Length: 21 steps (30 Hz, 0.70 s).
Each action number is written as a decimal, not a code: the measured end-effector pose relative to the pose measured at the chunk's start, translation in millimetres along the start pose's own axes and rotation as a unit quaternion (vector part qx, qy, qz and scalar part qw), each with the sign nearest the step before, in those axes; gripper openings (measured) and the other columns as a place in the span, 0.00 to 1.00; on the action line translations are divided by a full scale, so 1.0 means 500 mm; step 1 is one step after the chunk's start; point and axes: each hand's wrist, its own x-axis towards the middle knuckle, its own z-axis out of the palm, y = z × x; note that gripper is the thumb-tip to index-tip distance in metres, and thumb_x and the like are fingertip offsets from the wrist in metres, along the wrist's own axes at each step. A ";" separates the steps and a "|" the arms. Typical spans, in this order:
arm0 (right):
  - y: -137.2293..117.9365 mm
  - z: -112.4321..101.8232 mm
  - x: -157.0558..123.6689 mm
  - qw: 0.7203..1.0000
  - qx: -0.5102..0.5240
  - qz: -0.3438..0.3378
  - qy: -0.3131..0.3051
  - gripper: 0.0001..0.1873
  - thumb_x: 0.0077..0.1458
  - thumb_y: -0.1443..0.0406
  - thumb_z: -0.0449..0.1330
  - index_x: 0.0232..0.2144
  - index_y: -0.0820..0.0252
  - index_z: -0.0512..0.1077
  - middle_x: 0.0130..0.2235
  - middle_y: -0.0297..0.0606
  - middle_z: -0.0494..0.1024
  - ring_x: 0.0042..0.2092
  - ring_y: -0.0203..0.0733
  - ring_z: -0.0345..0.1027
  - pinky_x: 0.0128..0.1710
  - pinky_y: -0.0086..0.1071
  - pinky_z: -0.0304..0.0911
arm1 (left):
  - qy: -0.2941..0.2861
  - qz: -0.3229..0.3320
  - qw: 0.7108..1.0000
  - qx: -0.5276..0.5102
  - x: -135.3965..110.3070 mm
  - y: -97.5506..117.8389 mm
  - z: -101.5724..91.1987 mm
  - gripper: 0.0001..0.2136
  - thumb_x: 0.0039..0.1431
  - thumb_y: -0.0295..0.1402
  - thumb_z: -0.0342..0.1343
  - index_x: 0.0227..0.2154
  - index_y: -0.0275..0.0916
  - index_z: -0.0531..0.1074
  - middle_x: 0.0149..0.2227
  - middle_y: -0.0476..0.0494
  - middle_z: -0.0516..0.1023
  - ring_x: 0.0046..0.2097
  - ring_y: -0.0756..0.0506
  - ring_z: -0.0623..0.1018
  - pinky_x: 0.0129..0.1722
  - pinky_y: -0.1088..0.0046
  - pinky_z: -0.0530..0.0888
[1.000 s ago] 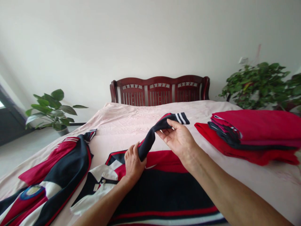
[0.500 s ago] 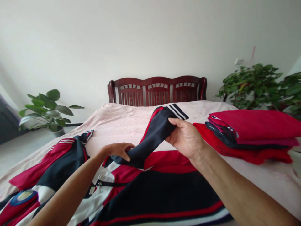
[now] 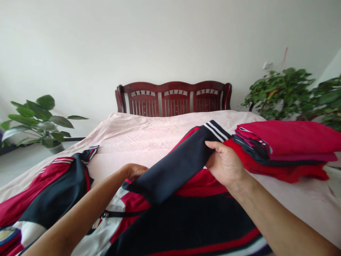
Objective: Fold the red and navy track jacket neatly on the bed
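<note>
A navy sleeve [image 3: 173, 167] with red piping and white cuff stripes stretches diagonally across the bed. It belongs to the navy, red and white track jacket [image 3: 183, 222] spread out below it. My right hand [image 3: 225, 164] grips the sleeve just below the striped cuff, with the fingers across its edge. My left hand [image 3: 134, 171] is at the sleeve's lower end, with its fingers hidden behind the navy fabric. The jacket's zip [image 3: 106, 214] lies near my left forearm.
A second red and navy jacket [image 3: 55, 188] lies on the bed's left side. A stack of folded red clothes [image 3: 287, 142] sits on the right. The pale pink bedsheet [image 3: 138, 142] reaches a dark wooden headboard [image 3: 173, 97], with potted plants on both sides.
The sleeve has gone from a narrow twist to a wider, flatter band. Its cuff has moved right, and my right hand has moved with it. My left hand has moved up and left.
</note>
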 end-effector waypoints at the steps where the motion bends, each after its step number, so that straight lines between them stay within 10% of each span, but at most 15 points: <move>1: 0.009 -0.035 0.015 1.000 -0.005 -0.002 0.029 0.09 0.48 0.72 0.59 0.34 0.60 0.75 0.34 0.36 0.82 0.38 0.42 0.76 0.40 0.35 0.73 | -0.001 -0.015 1.000 -0.002 -0.011 -0.006 -0.005 0.28 0.46 0.59 0.58 0.37 0.38 0.78 0.29 0.43 0.82 0.37 0.37 0.80 0.40 0.56 0.76; 5: 0.064 -0.193 0.060 0.974 -0.059 0.031 0.216 0.10 0.47 0.76 0.56 0.29 0.59 0.72 0.27 0.33 0.79 0.31 0.38 0.74 0.37 0.33 0.73 | 0.034 -0.053 0.997 0.043 -0.064 -0.027 -0.035 0.33 0.46 0.68 0.48 0.32 0.41 0.77 0.28 0.43 0.79 0.32 0.41 0.77 0.33 0.64 0.74; 8: 0.098 -0.274 0.066 0.950 -0.108 0.096 0.276 0.11 0.46 0.78 0.56 0.28 0.58 0.70 0.24 0.31 0.76 0.28 0.36 0.73 0.37 0.34 0.73 | 0.065 -0.047 0.992 0.100 -0.098 -0.035 -0.059 0.25 0.43 0.61 0.59 0.23 0.40 0.74 0.22 0.49 0.73 0.26 0.47 0.70 0.28 0.71 0.69; 21: 0.077 -0.319 0.055 0.951 -0.162 0.072 0.253 0.12 0.46 0.78 0.57 0.30 0.58 0.67 0.28 0.34 0.76 0.31 0.39 0.73 0.33 0.34 0.74 | 0.231 0.012 0.943 0.241 -0.129 -0.111 -0.071 0.17 0.47 0.48 0.59 0.21 0.39 0.68 0.21 0.55 0.63 0.25 0.51 0.61 0.26 0.75 0.58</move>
